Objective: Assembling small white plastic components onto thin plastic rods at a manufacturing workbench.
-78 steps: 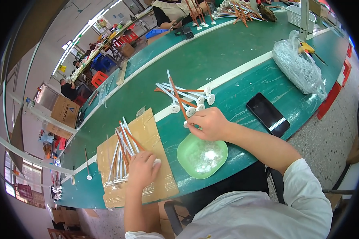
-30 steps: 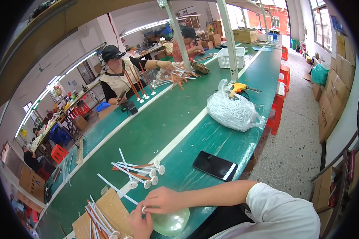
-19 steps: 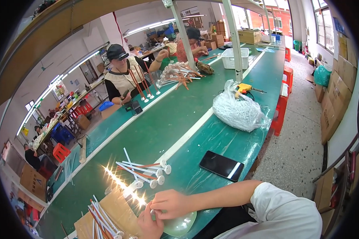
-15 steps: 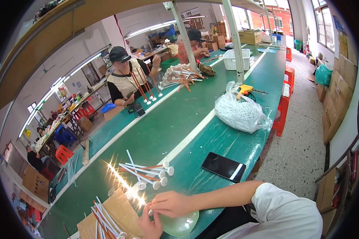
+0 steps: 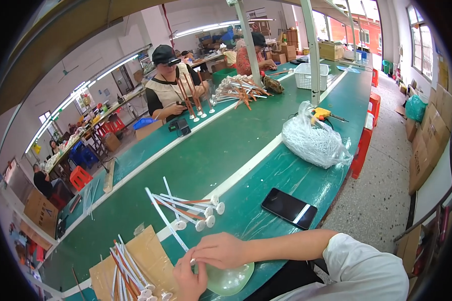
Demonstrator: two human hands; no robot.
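A pale stick (image 5: 166, 219) slants up and away from my hands, its lower end at my fingertips beside a small white piece. My left hand (image 5: 190, 279) is closed with thumb and fingertips pinched around that lower end. Overlapping it from the right, my right hand (image 5: 221, 252) presses its fingers to the same spot. The fingers partly hide the joint. Under my right hand lies a pale green translucent dish (image 5: 231, 279). Just beyond, several white and brown sticks with round white ends (image 5: 201, 225) lie on the green table. More such sticks (image 5: 130, 271) rest on cardboard (image 5: 153, 247) at left.
A black phone (image 5: 289, 208) lies right of my hands. Farther off are a clear bag of white sticks (image 5: 316, 143), a yellow glue gun (image 5: 321, 115) and a white basket (image 5: 310, 77). Across the table a person (image 5: 173, 93) handles upright brown sticks. Red stools (image 5: 362, 150) line the right edge.
The bright glare along my stick has gone, and its tilt has changed slightly. My hands stay together. The person across has lowered a raised hand toward the upright sticks. The view has shifted a little.
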